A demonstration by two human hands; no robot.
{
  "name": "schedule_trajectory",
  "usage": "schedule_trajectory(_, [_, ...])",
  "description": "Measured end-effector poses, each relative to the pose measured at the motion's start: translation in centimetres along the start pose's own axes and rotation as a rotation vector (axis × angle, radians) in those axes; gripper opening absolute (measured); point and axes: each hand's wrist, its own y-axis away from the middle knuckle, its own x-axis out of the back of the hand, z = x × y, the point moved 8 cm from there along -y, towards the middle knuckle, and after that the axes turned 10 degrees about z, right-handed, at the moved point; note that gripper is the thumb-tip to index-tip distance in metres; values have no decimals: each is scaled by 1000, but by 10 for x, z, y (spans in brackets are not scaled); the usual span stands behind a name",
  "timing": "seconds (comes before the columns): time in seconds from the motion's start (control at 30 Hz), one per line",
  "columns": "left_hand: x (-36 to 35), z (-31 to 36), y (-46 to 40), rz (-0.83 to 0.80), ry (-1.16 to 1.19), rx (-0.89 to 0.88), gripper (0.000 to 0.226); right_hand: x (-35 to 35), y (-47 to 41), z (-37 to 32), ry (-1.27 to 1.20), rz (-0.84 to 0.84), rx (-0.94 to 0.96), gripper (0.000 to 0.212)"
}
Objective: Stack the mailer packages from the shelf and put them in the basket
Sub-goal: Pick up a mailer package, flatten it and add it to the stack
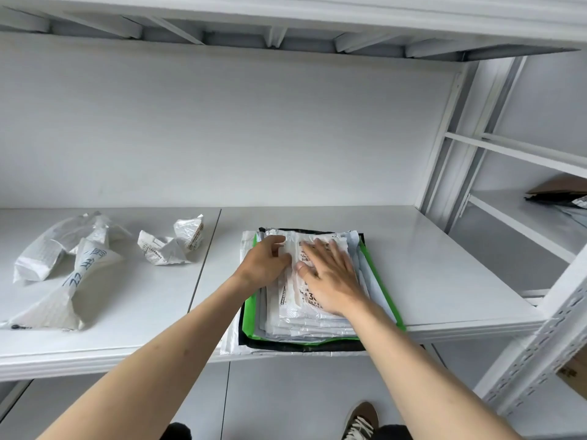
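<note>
Both hands on a stack of mailers (305, 319) overhanging the shelf (444, 281) edge: left hand (265, 262) curled gripping the top mailer's edge, right hand (330, 274) flat, fingers spread (bare shelf to the right).

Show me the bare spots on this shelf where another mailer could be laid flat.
Bare shelf lies right of the stack, up to the upright post. A narrower strip separates the stack from the small crumpled mailer. The left end is crowded by the large crumpled mailers.
</note>
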Motion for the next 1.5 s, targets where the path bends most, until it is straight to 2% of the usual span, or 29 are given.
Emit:
schedule_trajectory(0.1, [-2, 8, 5, -23, -70, -21, 53, 28, 2, 26, 45, 155, -192, 90])
schedule_trajectory(0.17, [-3, 11, 10, -30, -84, -33, 56, 40, 8, 49, -68, 155, -350, 109])
schedule_trajectory(0.2, [-2, 12, 12, -28, -93, -36, 57, 43, 11, 58, -162, 137, -411, 112])
schedule_trajectory(0.27, [0, 15, 14, -15, -122, -40, 55, 49, 13, 71, -363, 145, -467, 109])
schedule_trajectory(0.43, [7, 17, 16, 51, -190, -16, 53, 68, 10, 96, -647, 379, -534, 80])
schedule_trajectory(0.5, [6, 12, 17, 32, -154, 40, 67, 66, 9, 101, -738, 386, -547, 73])
schedule_trajectory(0.6, [4, 8, 19, 18, -168, 106, 98, 68, 9, 92, -717, 386, -504, 73])
schedule_trajectory(0.67, [5, 9, 20, 50, -203, 103, 92, 69, 9, 83, -693, 385, -460, 70])
schedule_trajectory(0.8, [14, 15, 18, 129, -110, 61, 80, 72, 9, 70, -646, 353, -396, 64])
schedule_trajectory(0.9, [20, 17, 16, 139, 14, 70, 68, 74, 7, 70, -646, 341, -384, 70])
schedule_trajectory(0.97, [18, 22, 19, 109, 125, 74, 49, 76, 5, 71, -660, 340, -380, 76])
schedule_trajectory(1.07, [20, 26, 17, 136, 166, 55, 28, 80, 1, 74, -763, 343, -406, 79])
schedule_trajectory(1.13, [26, 32, 17, 177, 160, 35, 22, 83, -2, 76, -861, 353, -434, 73])
schedule_trajectory(1.33, [36, 42, 14, 234, 68, -22, 22, 94, -7, 76, -943, 367, -433, 69])
schedule_trajectory(1.5, [14, 46, 31, 8, -62, -46, 42, 89, -1, 74, -874, 348, -420, 69])
